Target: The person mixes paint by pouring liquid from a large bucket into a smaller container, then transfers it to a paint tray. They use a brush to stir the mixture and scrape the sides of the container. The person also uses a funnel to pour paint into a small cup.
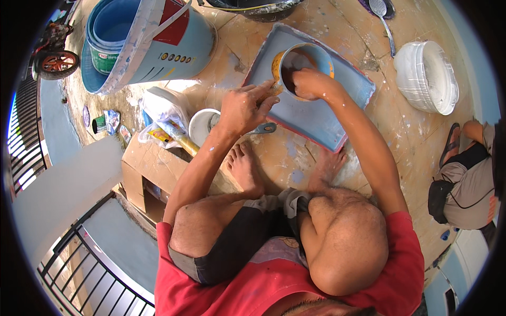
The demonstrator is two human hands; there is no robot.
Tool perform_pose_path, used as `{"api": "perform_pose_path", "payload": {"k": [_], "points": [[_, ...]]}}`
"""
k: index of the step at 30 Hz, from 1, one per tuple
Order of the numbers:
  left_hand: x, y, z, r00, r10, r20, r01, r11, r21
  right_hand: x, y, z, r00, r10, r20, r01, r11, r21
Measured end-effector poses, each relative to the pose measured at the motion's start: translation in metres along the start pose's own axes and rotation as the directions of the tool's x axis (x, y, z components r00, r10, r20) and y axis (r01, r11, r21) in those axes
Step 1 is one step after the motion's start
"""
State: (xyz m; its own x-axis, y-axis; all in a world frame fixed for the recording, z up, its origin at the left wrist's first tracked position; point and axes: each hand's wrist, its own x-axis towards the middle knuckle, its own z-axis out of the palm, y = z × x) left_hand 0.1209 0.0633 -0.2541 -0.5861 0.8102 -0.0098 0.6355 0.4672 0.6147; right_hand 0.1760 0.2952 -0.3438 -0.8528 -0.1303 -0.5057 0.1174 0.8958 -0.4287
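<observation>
A round tub [315,51] with a yellow-orange outer side and brown-grey smears inside stands tilted on a blue tray [321,124] with a reddish rim. My right hand [310,84] reaches into its mouth with the fingers curled; whatever they hold is hidden. At the tub's left side, my left hand [245,109] has its fingertips against the wall, thumb apart, gripping its edge. Below that hand is a small white pot [199,126] with grey residue. A grey-blue tool handle [265,128] sticks out beside it.
A large pale-blue bucket [182,50] lies on its side, with smaller buckets nested inside. A cardboard box [153,163] and plastic bags [164,108] are at left. White bowls [426,77] and a slotted spoon [383,18] lie at right. Another person [469,179] sits at far right.
</observation>
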Motion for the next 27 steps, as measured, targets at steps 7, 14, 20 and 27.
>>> {"api": "perform_pose_path", "payload": {"k": [7, 14, 20, 27], "points": [[-0.018, -0.012, 0.007, 0.999, 0.016, -0.048, -0.018, 1.000, -0.025, -0.024, -0.021, -0.003, 0.999, 0.038, -0.010, -0.039, 0.989, -0.144], [-0.002, 0.002, 0.001, 0.999, 0.052, -0.006, -0.052, 0.997, 0.054, -0.024, -0.016, 0.006, 0.959, 0.067, -0.275, -0.134, 0.964, -0.231], [-0.005, 0.007, -0.003, 0.999, -0.011, -0.035, 0.011, 1.000, -0.003, -0.040, -0.027, -0.012, 0.923, 0.138, -0.359, -0.087, 0.984, 0.154], [-0.011, 0.002, -0.019, 0.987, 0.078, -0.141, -0.062, 0.991, 0.117, -0.104, -0.011, -0.018, 0.514, 0.601, -0.613, 0.076, 0.679, 0.730]]}}
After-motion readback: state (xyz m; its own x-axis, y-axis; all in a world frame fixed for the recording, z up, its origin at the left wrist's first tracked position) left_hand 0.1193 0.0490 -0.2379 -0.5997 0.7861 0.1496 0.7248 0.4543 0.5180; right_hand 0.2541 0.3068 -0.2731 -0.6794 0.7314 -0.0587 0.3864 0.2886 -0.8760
